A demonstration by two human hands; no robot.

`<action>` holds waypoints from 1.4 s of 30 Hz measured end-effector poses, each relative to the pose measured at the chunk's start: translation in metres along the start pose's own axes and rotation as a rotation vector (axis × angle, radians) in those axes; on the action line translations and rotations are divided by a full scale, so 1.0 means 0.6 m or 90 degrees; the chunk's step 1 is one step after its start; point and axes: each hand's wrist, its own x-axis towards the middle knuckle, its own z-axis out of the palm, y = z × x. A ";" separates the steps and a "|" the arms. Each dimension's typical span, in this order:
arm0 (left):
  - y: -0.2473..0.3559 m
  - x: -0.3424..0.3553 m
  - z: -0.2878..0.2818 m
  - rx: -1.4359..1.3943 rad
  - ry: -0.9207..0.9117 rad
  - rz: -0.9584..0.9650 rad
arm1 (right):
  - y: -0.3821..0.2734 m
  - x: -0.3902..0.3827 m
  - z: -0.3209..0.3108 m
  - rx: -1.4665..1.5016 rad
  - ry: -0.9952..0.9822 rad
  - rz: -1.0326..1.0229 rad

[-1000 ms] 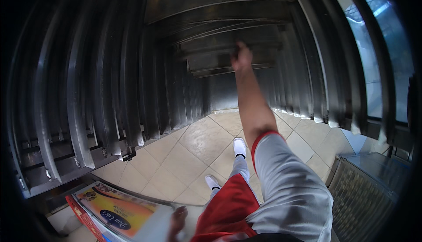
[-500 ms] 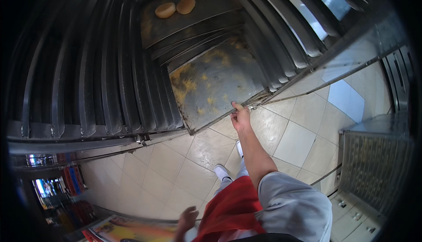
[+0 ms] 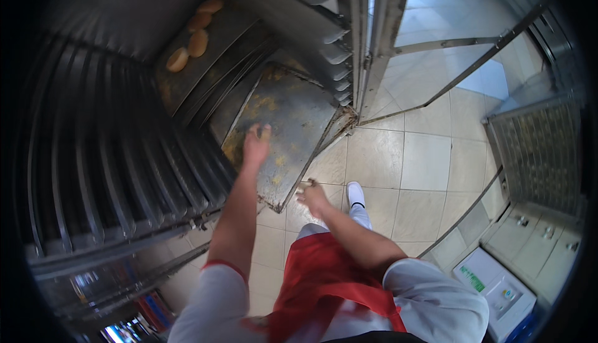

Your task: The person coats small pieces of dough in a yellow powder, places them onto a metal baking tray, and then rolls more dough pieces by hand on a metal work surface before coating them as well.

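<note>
My left hand [image 3: 255, 143] is over the sliding metal tray [image 3: 293, 125], its fingertips at the tray's surface and apart, gripping nothing visible. The tray is dark grey with yellowish stains and sticks out at an angle from the rack [image 3: 131, 156]. My right hand [image 3: 311, 196] is just off the tray's front edge, fingers apart and slightly bent, with nothing visible in it. Higher in the rack, several round bread buns [image 3: 198, 42] lie on another tray [image 3: 171, 87].
An open metal-framed glass door [image 3: 461, 44] stands at the right, above the tiled floor [image 3: 374, 156]. A steel cabinet with a mesh front [image 3: 536, 150] and a white appliance [image 3: 495, 290] are farther right. A dark railed shelf [image 3: 93, 271] runs along the lower left.
My left hand has risen from the bottom onto the tray. My right hand has let go of the tray's edge and drawn back. The tray is pulled out, and the view has turned.
</note>
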 end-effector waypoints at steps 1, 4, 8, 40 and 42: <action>0.010 0.057 0.006 0.077 -0.020 0.004 | 0.015 0.005 0.010 -0.059 -0.024 -0.022; 0.023 0.186 0.009 0.238 -0.051 0.028 | 0.072 0.035 0.059 -0.136 -0.038 -0.095; -0.080 0.363 -0.009 0.385 -0.044 0.070 | 0.095 -0.018 0.141 -0.174 -0.100 -0.129; 0.083 0.397 -0.003 0.292 -0.328 -0.005 | -0.184 0.081 0.037 0.142 0.147 -0.428; 0.092 0.386 -0.003 0.252 -0.298 -0.011 | -0.198 0.122 0.043 0.070 0.247 -0.474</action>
